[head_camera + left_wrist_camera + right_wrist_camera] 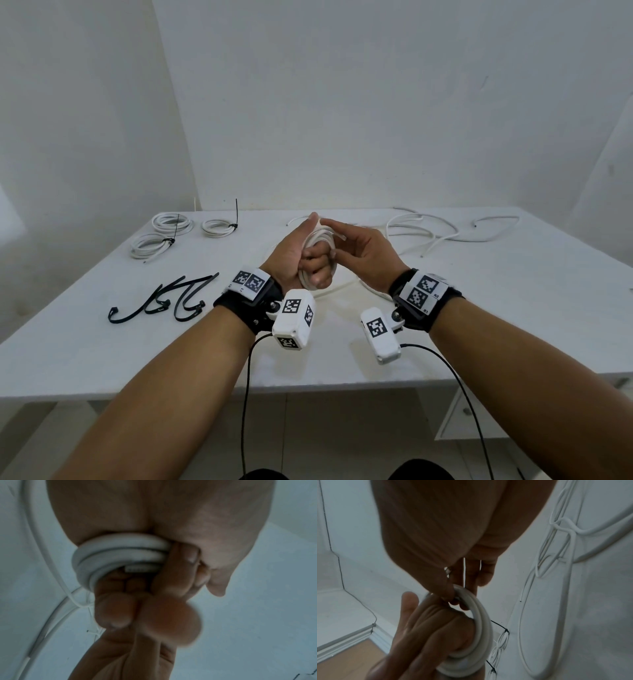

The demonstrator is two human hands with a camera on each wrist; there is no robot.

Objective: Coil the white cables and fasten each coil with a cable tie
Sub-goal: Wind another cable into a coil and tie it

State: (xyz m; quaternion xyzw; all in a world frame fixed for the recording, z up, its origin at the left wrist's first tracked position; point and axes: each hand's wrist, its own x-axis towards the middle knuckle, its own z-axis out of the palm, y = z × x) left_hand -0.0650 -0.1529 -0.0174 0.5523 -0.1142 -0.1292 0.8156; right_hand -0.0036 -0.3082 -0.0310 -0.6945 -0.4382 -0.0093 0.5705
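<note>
My left hand (303, 255) grips a small coil of white cable (323, 237) above the middle of the table, its fingers curled through the loops (120, 553). My right hand (346, 241) meets it from the right; thumb and fingertips pinch the cable at the top of the coil (479, 622). The cable's free tail (346, 287) trails down onto the table under the hands. Several black cable ties (161, 301) lie loose at the front left.
Three coils tied with black ties (171, 222) (216, 228) (150, 245) lie at the back left of the white table (479, 325). Loose white cables (445, 229) sprawl at the back right. White walls stand close behind.
</note>
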